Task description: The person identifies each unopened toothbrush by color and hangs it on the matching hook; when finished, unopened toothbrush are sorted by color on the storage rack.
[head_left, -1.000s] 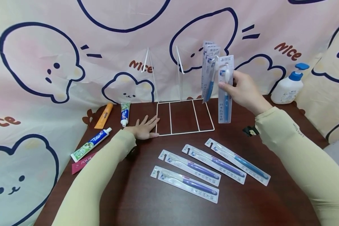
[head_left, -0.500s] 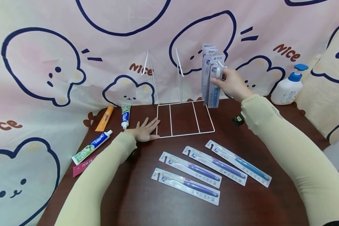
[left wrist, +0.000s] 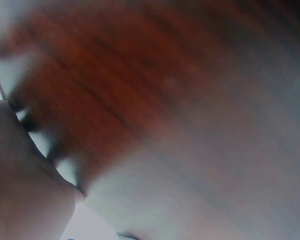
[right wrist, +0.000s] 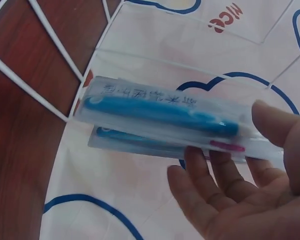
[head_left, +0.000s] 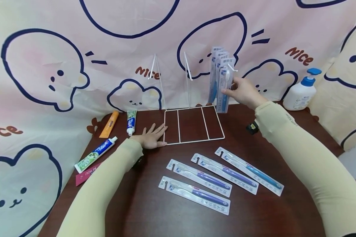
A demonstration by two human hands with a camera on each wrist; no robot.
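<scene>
In the head view, my right hand (head_left: 245, 92) is at a blue packaged toothbrush (head_left: 226, 85), its thumb over the front and its fingers behind. A white hook tip pokes out at the top of this pack, and several similar packs (head_left: 214, 70) hang behind it. The right wrist view shows the front toothbrush pack (right wrist: 160, 110) between the thumb and the fingers (right wrist: 230, 180). My left hand (head_left: 151, 135) lies flat with spread fingers at the left edge of the white wire rack (head_left: 192, 141). Only part of the left hand (left wrist: 25, 185) shows in the left wrist view.
Several packaged toothbrushes (head_left: 198, 177) lie on the dark table (head_left: 154, 217) in front of the rack. Toothpaste tubes (head_left: 96, 154) are at the left. A pump bottle (head_left: 301, 93) stands at the back right. Two other rack hooks (head_left: 188, 65) are bare. A patterned cloth (head_left: 121, 49) hangs behind.
My right hand has brought the toothbrush pack left and back onto the hook, in front of the others. It then slid slightly down the pack. The left hand has stayed put.
</scene>
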